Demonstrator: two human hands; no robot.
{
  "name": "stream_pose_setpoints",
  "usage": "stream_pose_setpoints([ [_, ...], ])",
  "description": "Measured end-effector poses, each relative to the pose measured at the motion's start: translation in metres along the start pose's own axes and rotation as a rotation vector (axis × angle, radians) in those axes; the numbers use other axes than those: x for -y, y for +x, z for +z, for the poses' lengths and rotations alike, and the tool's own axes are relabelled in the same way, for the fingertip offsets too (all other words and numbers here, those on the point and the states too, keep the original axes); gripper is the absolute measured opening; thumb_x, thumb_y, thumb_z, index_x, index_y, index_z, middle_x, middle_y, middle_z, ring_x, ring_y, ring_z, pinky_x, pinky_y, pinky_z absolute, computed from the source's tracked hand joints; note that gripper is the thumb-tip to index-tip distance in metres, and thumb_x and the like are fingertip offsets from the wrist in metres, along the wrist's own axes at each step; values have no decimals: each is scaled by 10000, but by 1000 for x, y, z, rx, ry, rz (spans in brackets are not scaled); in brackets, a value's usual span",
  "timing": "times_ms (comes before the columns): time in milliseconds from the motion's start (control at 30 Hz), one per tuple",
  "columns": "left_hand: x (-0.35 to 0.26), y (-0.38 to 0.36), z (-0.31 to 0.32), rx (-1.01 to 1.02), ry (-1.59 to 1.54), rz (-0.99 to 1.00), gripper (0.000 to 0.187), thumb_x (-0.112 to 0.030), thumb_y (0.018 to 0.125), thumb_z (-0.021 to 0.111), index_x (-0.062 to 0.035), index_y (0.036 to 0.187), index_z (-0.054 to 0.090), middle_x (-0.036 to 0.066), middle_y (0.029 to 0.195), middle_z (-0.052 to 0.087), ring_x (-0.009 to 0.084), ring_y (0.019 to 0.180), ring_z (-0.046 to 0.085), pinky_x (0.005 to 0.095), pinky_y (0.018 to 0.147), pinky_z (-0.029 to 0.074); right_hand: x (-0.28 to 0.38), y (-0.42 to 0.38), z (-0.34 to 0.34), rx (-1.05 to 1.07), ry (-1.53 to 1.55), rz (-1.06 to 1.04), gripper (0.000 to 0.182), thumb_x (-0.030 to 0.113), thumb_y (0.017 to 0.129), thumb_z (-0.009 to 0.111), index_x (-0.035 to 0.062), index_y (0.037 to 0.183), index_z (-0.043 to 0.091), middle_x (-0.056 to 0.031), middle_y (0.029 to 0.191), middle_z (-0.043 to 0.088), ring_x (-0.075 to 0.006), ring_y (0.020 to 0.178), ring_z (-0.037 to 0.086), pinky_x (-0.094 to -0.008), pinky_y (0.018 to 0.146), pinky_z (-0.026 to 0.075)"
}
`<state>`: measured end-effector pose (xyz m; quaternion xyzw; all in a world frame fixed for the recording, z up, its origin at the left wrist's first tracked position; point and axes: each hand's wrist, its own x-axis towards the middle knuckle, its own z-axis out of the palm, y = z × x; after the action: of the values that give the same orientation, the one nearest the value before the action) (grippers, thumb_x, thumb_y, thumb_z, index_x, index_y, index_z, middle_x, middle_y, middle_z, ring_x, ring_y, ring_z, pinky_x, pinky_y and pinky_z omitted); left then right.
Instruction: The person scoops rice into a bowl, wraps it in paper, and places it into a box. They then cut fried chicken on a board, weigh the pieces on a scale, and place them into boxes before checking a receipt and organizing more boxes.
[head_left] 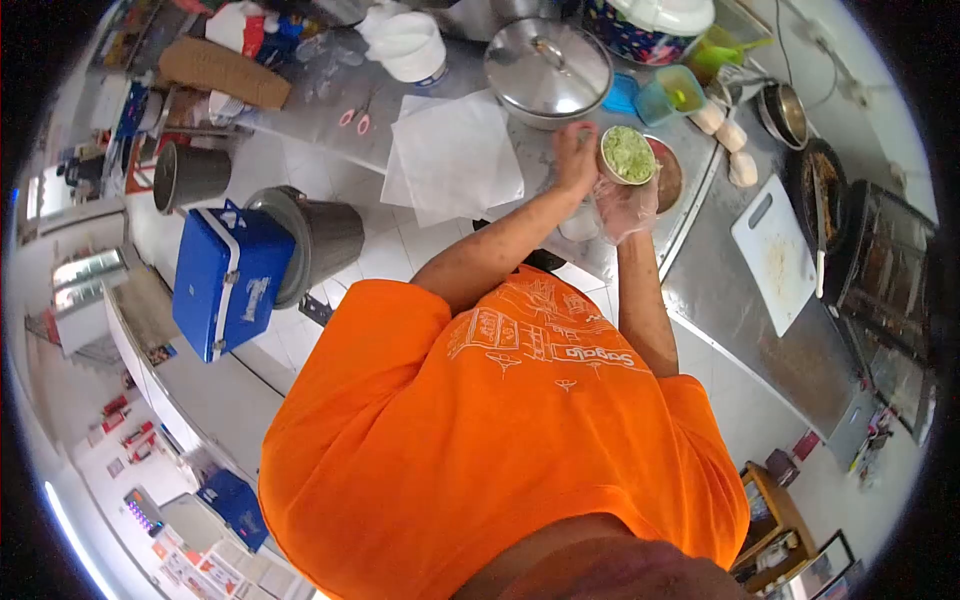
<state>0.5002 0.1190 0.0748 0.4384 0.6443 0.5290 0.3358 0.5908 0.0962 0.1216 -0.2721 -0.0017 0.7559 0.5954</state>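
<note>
A round cup [628, 155] of shredded green food is held above the steel counter, its opening facing up at me. My right hand [628, 207], in a clear plastic glove, wraps the near side of this cup. My left hand [574, 160] is bare, its fingers raised and slightly curved right at the cup's left side. Partly hidden behind the cup and glove is a bowl [668, 177] with reddish-brown contents. Near the counter edge below my hands sits a small clear container [580, 222]. White paper sheets [452, 150] lie left of my left hand.
A lidded pot [549, 68], a white tub [407, 50] and scissors [356, 121] stand or lie behind. To the right are a teal container [670, 95], pale rolls [731, 134], a cutting board [775, 255] and a knife [820, 230]. A blue cooler [232, 280] and grey bin [320, 245] stand left.
</note>
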Motion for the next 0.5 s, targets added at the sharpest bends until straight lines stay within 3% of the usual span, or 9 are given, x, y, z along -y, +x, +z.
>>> stream_pose_setpoints([
  [67,30,9,-52,-67,-20,15,321,-318,877,570,-37,1030,553,129,1071,516,301,1057,454,385,952,318,-13,-1,6,20,27,173,501,490,939,375,95,1222,498,-110,1236,540,-328,1091,539,-458,889,486],
  [100,45,8,-76,-285,-4,-115,358,-321,829,635,-44,1036,540,131,1067,522,297,1054,462,394,935,330,-23,1,4,18,21,183,501,490,939,375,95,1222,498,-110,1236,540,-328,1091,539,-458,889,486],
  [167,104,6,-156,-370,511,-39,510,-408,779,697,-82,1124,509,107,1154,467,283,1119,411,430,934,330,-45,7,2,81,63,331,483,480,934,383,98,1199,515,-109,1210,554,-312,1071,550,-436,884,489],
  [233,147,0,-212,-557,873,-236,512,-414,767,704,-124,1143,514,100,1173,477,284,1143,425,478,942,321,-79,19,0,1,81,361,479,481,925,393,104,1188,526,-106,1194,560,-300,1058,555,-435,878,492],
  [267,151,0,-232,-554,871,-238,512,-414,767,704,-124,1143,514,100,1173,477,284,1143,425,478,942,321,-98,26,-4,24,70,440,480,481,924,396,104,1197,518,-104,1176,566,-288,1042,561,-431,873,494],
  [333,159,1,-260,-286,1029,-282,485,-399,771,698,-172,1160,518,80,1140,514,275,1154,438,512,937,310,-130,34,7,-24,61,576,454,440,922,430,101,1218,490,-100,1165,558,-251,1032,553,-414,847,504],
  [467,154,18,-279,-140,946,-273,451,-382,787,680,-200,1168,524,45,1142,537,249,1157,440,521,922,299,-203,65,15,-31,-320,321,443,413,926,449,103,1241,464,-128,1195,528,-255,1068,527,-409,859,490],
  [500,152,24,-282,-60,890,-346,428,-366,795,671,-205,1165,528,31,1135,544,235,1151,446,522,920,291,-213,63,28,20,-797,24,446,402,901,495,111,1238,469,-153,1218,505,-281,1091,508,-418,886,469],
])
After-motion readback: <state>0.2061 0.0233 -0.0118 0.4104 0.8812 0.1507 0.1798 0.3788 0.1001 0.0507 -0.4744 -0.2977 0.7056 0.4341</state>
